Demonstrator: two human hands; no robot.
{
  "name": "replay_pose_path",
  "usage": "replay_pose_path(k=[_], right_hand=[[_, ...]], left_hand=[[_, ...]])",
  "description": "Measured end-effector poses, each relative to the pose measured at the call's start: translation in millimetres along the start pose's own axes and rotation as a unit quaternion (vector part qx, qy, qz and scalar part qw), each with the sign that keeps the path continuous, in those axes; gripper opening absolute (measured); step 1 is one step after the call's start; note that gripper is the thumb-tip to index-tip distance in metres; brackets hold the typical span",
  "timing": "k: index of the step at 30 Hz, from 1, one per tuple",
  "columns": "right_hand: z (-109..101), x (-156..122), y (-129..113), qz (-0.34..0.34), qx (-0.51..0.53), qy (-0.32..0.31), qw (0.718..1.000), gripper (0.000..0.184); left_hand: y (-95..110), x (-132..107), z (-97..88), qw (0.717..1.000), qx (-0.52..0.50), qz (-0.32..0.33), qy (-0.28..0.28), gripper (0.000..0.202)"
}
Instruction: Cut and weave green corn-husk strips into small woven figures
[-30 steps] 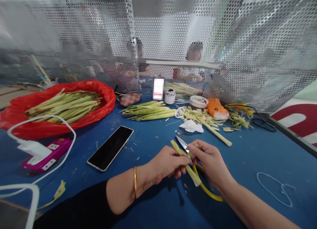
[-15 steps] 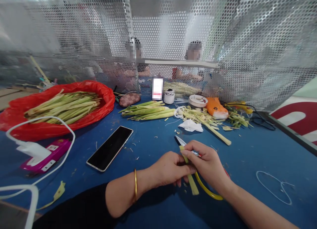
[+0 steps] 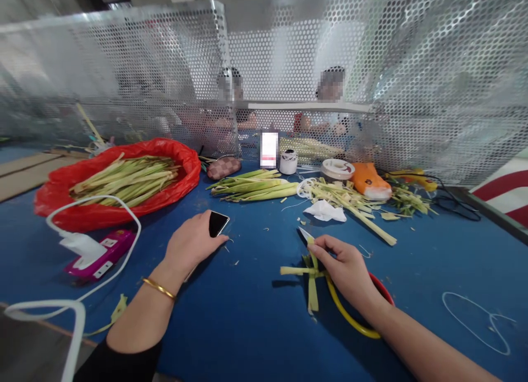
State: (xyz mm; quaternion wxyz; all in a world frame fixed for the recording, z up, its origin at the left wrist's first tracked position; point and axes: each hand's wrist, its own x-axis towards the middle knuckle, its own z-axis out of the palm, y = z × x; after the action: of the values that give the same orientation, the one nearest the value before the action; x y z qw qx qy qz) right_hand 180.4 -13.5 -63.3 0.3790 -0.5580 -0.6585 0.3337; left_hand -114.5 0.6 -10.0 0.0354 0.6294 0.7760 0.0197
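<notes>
My left hand point(image 3: 193, 240) lies across the black phone point(image 3: 218, 223), thumb stretched out along its near right side. The far end of the screen shows past the hand; the other fingers are mostly hidden. Between thumb and forefinger, my right hand point(image 3: 340, 261) pinches a small cross of pale green leaf strips point(image 3: 312, 294), one arm pointing left and one hanging toward me. Scissors with a yellow and red handle point(image 3: 350, 322) run under the right hand, their blade tip point(image 3: 305, 233) showing beyond the fingers. Whether the palm grips them I cannot tell.
A red plastic bag point(image 3: 190, 175) of long leaves stands left, near a purple power strip point(image 3: 105, 255) with a white cable. A leaf bundle point(image 3: 256, 188), tape roll point(image 3: 337, 170), orange packet point(image 3: 369, 181) and trimmings line the back. Behind a perforated metal screen point(image 3: 280, 52) sit two people.
My left hand has let go of the leaf strips and moved left onto the phone. My right hand keeps them, and their crossed shape now shows. The view has shifted slightly left.
</notes>
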Motion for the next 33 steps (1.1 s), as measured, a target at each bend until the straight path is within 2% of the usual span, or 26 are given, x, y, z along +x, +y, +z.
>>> replay_pose_path(k=[4,12,18,26,33], right_hand=[[-0.1,0.7,2.6,0.010,0.004,-0.005,1.000,0.031],[-0.3,0.8,-2.0,0.013,-0.002,0.005,1.000,0.030],[0.3,0.8,-1.2,0.010,0.000,0.004,1.000,0.031],[0.5,1.5,-2.8,0.012,0.012,0.001,1.000,0.030],[0.7,1.6,-2.8,0.014,0.020,0.003,1.000,0.030]], left_hand=[[5.5,-2.5,3.3,0.999,0.021,-0.027,0.009,0.041],[5.4,0.4,1.5,1.000,0.021,-0.020,0.000,0.029],[5.3,4.7,8.3,0.998,0.027,-0.052,0.014,0.040],[4.4,5.7,9.1,0.999,0.024,-0.044,0.016,0.039],[5.1,5.9,8.8,0.998,0.012,-0.050,0.026,0.054]])
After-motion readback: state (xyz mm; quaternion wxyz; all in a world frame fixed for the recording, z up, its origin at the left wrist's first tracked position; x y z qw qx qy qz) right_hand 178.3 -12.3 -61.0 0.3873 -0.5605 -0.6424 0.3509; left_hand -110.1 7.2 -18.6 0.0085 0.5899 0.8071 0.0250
